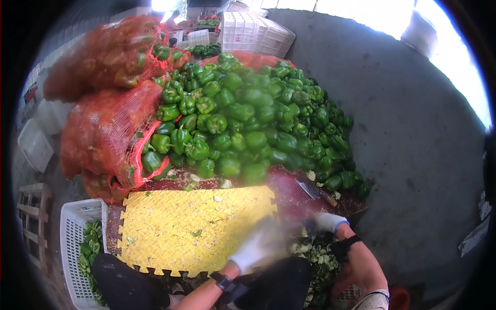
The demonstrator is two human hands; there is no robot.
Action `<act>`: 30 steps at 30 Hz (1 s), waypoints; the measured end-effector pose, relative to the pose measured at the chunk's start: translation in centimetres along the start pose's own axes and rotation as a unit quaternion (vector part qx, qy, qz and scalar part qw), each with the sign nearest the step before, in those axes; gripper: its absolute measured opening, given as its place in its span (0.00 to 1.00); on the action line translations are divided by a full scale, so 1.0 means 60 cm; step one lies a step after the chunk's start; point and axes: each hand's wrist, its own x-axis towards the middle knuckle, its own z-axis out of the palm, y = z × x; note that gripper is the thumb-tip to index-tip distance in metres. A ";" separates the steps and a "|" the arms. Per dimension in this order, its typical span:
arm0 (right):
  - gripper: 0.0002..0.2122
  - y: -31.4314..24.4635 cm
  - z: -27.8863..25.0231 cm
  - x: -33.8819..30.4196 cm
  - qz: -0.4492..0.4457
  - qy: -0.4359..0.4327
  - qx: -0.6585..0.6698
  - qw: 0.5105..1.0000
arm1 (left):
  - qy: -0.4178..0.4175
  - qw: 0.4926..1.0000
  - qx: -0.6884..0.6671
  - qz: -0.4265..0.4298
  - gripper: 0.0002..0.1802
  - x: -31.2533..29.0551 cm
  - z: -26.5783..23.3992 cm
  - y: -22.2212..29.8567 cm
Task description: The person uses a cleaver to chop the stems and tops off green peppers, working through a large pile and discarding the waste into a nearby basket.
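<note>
My left hand (257,246), in a white glove, is over the near right part of a yellow foam mat (181,222). Motion smears its fingers, so I cannot see whether it holds anything. My right hand (326,222), also gloved, is near the table's right front edge, above a heap of pepper scraps (315,258); its fingers are blurred. Beyond it a knife (308,189) with a brown handle lies on the dark red tabletop (284,188). A big pile of green bell peppers (217,124) rises behind the mat. A blur crosses the pile's middle.
Full red mesh sacks (106,129) are stacked at the left of the pile. A white crate (70,248) with cut green peppers (91,248) stands at my left knee. More white crates (240,31) are stacked at the back. Grey floor (408,129) extends on the right.
</note>
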 end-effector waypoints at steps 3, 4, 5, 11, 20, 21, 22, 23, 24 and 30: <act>0.24 0.065 0.019 0.048 0.100 0.184 0.041 0.977 | 0.182 0.981 0.064 0.007 0.21 0.016 -0.037 -0.109; 0.24 0.093 0.031 0.059 0.111 0.184 0.045 0.976 | 0.222 0.965 0.141 -0.016 0.17 0.024 -0.069 -0.099; 0.26 0.125 0.044 0.076 0.154 0.313 -0.010 0.937 | 0.235 0.952 0.193 -0.033 0.16 0.038 -0.092 -0.117; 0.35 0.168 0.045 0.124 0.329 0.307 0.067 0.890 | 0.208 0.914 0.337 -0.089 0.20 0.136 -0.150 -0.161; 0.30 0.204 0.071 0.149 0.264 0.296 -0.036 0.917 | 0.167 0.880 0.407 -0.179 0.21 0.201 -0.147 -0.171; 0.29 0.211 0.082 0.150 0.258 0.300 -0.050 0.917 | 0.164 0.880 0.408 -0.179 0.21 0.204 -0.148 -0.184; 0.28 0.207 0.082 0.148 0.251 0.305 -0.062 0.916 | 0.160 0.909 0.344 -0.175 0.20 0.208 -0.159 -0.190; 0.28 0.211 0.086 0.151 0.250 0.306 -0.059 0.917 | 0.154 0.933 0.277 -0.171 0.19 0.212 -0.165 -0.194; 0.28 0.216 0.090 0.155 0.257 0.307 -0.068 0.914 | 0.146 0.929 0.284 -0.186 0.21 0.212 -0.170 -0.199; 0.28 0.211 0.093 0.152 0.254 0.307 -0.049 0.916 | 0.226 0.947 0.016 -0.226 0.12 0.204 -0.200 -0.193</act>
